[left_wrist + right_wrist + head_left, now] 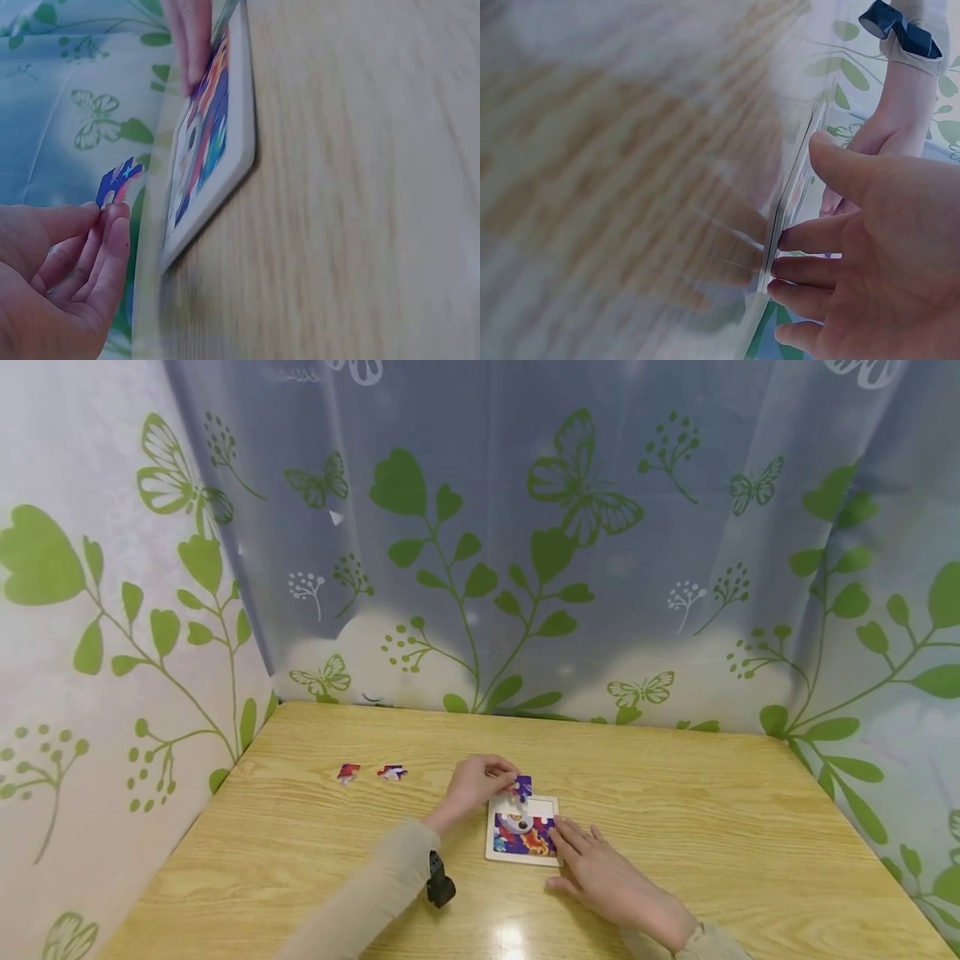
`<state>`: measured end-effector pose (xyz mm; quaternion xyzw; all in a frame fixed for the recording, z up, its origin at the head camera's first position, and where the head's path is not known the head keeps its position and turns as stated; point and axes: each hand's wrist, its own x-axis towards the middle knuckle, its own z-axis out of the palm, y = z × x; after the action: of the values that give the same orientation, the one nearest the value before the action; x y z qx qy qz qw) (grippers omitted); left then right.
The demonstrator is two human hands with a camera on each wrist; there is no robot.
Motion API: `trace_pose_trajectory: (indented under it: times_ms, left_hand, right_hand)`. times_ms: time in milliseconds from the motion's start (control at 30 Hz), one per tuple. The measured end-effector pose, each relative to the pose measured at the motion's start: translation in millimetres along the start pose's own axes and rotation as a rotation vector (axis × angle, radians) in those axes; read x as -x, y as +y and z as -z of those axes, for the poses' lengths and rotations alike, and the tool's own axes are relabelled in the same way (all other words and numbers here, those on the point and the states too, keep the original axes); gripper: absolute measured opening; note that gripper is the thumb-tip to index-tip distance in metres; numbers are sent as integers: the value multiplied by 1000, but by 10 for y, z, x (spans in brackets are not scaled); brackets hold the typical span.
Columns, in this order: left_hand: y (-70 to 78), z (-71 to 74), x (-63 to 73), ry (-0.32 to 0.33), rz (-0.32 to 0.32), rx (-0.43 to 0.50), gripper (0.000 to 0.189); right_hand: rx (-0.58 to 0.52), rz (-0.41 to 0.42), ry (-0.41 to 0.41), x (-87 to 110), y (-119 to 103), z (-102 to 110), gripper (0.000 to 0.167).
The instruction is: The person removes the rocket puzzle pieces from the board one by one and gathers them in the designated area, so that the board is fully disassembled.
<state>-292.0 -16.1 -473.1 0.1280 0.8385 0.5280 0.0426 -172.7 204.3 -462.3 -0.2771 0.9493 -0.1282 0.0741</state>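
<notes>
My left hand pinches a purple jigsaw piece between thumb and fingers, above the far side of a small puzzle tray. The tray has a pale frame, and its near part is filled with colourful pieces showing a purple, orange and blue picture. Bare white backing shows in its far part. With fingers extended, my right hand touches the tray's right edge. In the right wrist view that hand's fingers are straight along the frame.
Two loose jigsaw pieces, one red and purple and one purple and white, lie on the wooden table left of the tray. A patterned curtain stands behind the table. A black camera is strapped to the left wrist.
</notes>
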Motion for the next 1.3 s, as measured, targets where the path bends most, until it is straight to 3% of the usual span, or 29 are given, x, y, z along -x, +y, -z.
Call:
trace_pose_trajectory:
  times_ms: [533,833,1067,1300]
  left_hand:
    - [-213,597,1,119,33,27,11]
    - [-311,929,24,168,65,-71,12]
    - [-404,1043,33,164,95,-171,11]
    - [-447,1018,45,145,101,-227,9]
  right_hand:
    - [15,19,13,14,14,3,74]
    - [29,23,15,7,12,0,72]
    - [25,19,7,-5,7,-5,73]
    - [23,18,8,2,5,2,72]
